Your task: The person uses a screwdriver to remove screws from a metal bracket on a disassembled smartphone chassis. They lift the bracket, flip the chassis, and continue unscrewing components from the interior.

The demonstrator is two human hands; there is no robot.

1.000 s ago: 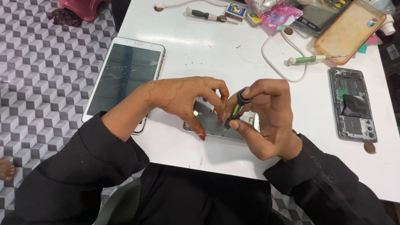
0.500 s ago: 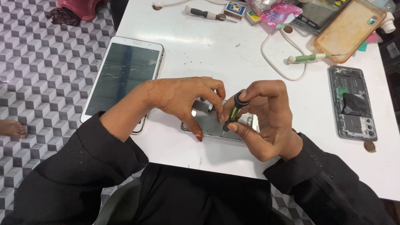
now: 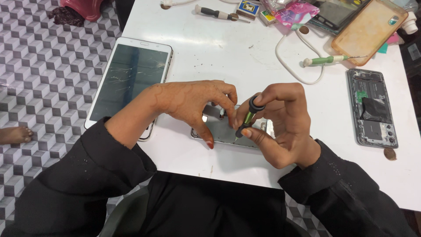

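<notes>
A: State the layout, left to right, referenced to the opened phone (image 3: 223, 131) at the near-centre of the white surface (image 3: 210, 52).

B: Left of the opened phone lies a white tablet (image 3: 129, 81) with a cracked screen, partly overhanging the surface edge. The left hand (image 3: 193, 103) arches over the phone's left half; its fingers (image 3: 206, 136) are spread and pressed down on the phone body, steadying it, not clenched.

A: And the right hand?

B: The right hand (image 3: 280, 125) sits over the phone's right half. Its fingers (image 3: 252, 131) are closed on a small green-and-black screwdriver (image 3: 246, 117), held near upright with the tip down on the phone.

A: Items beyond the phone?

B: Behind it, a black-handled screwdriver (image 3: 217, 13) lies near the far edge. Behind and to the right, a white cable (image 3: 289, 66) loops beside a green-handled screwdriver (image 3: 326, 60) and an orange phone case (image 3: 368, 30). Far right lies a second phone (image 3: 372, 107), back cover off, internals exposed.
</notes>
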